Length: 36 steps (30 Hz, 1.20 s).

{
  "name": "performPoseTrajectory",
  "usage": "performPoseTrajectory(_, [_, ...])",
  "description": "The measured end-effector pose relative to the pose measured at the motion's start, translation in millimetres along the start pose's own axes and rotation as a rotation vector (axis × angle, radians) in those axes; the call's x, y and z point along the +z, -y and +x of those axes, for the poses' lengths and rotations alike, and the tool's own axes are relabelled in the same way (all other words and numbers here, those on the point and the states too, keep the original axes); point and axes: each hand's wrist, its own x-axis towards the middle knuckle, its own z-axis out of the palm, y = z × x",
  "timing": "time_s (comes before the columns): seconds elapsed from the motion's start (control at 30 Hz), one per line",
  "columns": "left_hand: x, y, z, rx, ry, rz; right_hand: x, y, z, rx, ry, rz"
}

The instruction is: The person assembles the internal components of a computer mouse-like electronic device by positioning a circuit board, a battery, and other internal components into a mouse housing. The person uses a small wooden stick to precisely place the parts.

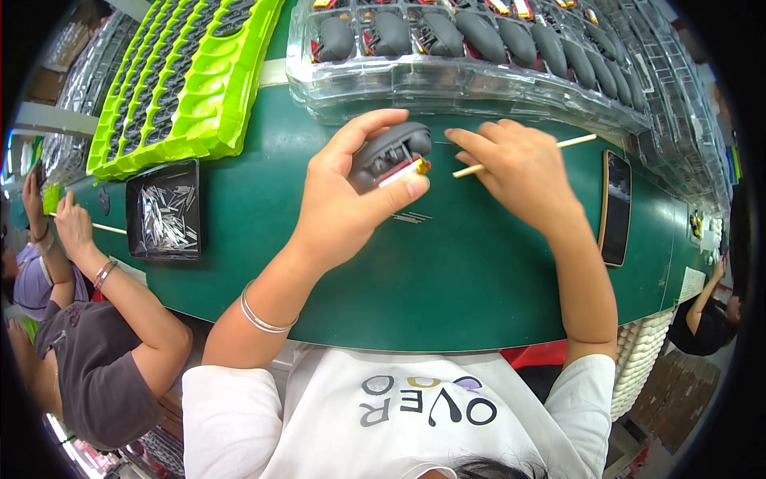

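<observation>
My left hand [339, 191] is closed around a dark grey, rounded plastic housing [392, 150], its open inner side partly showing. Inside sits a silvery part with yellow tape and a red edge, next to my left thumb. A short way to the right, my right hand [519, 168] grips a pale wooden stick [578, 141] that slants across under the fingers. A thin metal strip [444, 143] shows at its fingertips, pointing toward the housing without touching it. On the green table [447, 295] below the housing lie several small metal strips [412, 217].
A black tray [201, 209] of loose metal strips is on the left, below a bright green tray [227, 128] of dark parts. Stacked clear trays [383, 84] with grey housings stand at the back. A phone [615, 209] lies right. A co-worker's hand [73, 225] holds a stick at far left.
</observation>
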Motion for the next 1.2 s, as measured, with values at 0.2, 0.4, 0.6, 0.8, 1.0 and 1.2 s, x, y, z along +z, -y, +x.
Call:
performPoseTrajectory(0.2, [-1, 12, -3, 0.543, 0.095, 0.781, -22, 25, 6, 0.11, -0.232, 0.311])
performPoseTrajectory(0.4, [3, 11, -11, 0.33, 0.16, 0.226, -21, 42, 1, 0.053, -0.194, 0.557])
performPoseTrajectory(0.6, [4, 8, -14, 0.331, 0.239, 0.34, -32, 37, 0, 0.17, -0.148, 0.661])
performPoseTrajectory(0.8, [5, 4, -13, 0.154, 0.167, 0.227, -34, 39, 0, -0.043, -0.184, 0.537])
performPoseTrajectory(1.0, [10, 1, -17, 0.22, 0.163, 0.291, -44, 45, -1, -0.048, -0.129, 0.462])
performPoseTrajectory(1.2, [7, 3, -17, 0.1, 0.176, 0.187, -49, 30, 3, 0.129, -0.158, 0.466])
